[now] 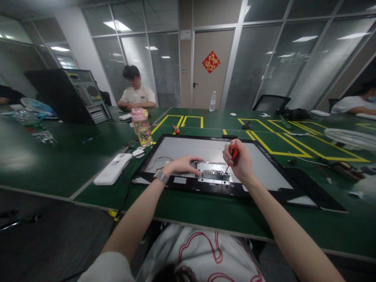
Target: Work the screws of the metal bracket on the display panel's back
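Observation:
A flat screen panel (188, 147) with a black frame and grey back lies on the green table in front of me. On its near part sits a shiny metal hinge bracket (214, 178). My right hand (239, 158) is closed round the red and black handle of a screwdriver (234, 152), whose thin shaft points down at the bracket's right side. Whether the tip sits in a screw cannot be made out. My left hand (185, 165), with a watch on its wrist, rests at the bracket's left edge, thumb and fingers spread apart.
Left of the panel are a white power bank (113, 169) with a cable and a pink-lidded bottle (141, 127). A black computer case (70, 96) stands further left. Another person (136, 92) sits across the green table (96, 207). A dark mat (314, 188) lies to the right.

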Demonstrator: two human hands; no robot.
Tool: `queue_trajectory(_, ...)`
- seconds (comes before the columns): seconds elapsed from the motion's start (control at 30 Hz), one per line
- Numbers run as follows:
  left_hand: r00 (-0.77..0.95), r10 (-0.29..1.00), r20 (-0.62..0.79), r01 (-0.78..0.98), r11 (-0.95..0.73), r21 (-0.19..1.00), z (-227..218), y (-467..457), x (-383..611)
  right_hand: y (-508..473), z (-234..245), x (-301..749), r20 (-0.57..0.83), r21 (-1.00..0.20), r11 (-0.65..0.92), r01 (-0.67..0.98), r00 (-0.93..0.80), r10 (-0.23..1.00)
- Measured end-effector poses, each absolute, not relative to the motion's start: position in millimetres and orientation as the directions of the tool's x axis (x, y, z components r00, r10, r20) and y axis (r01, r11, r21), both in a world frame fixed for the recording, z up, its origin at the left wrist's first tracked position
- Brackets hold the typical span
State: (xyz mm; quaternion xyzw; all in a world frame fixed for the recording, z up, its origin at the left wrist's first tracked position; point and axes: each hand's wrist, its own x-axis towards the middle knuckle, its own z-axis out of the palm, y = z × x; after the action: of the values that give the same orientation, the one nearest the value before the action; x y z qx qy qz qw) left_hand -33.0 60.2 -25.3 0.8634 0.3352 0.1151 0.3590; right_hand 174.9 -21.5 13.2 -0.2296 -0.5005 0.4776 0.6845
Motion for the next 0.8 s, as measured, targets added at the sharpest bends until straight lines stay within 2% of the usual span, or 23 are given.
queue_trajectory(0.3, 0.748, 0.662, -0.042, 0.494, -0.515, 0.701, -23.2, 58.7, -32.9, -17.7, 11.6, 179.4, 0.464, -0.766, 0.459, -0.45, 0.107, 0.879)
queue_trajectory(0.53, 0.751, 0.659, -0.038, 0.489, -0.516, 0.703, -25.3, 60.5, -33.2, -18.3, 14.3, 179.8, 0.444, -0.777, 0.413, -0.475, 0.051, 0.895)
queue_trajectory(0.8, 0.753, 0.657, -0.038, 0.485, -0.515, 0.707, -27.4, 61.7, -33.9, -21.8, 15.2, 177.7, 0.476, -0.785, 0.451, -0.425, 0.053, 0.878)
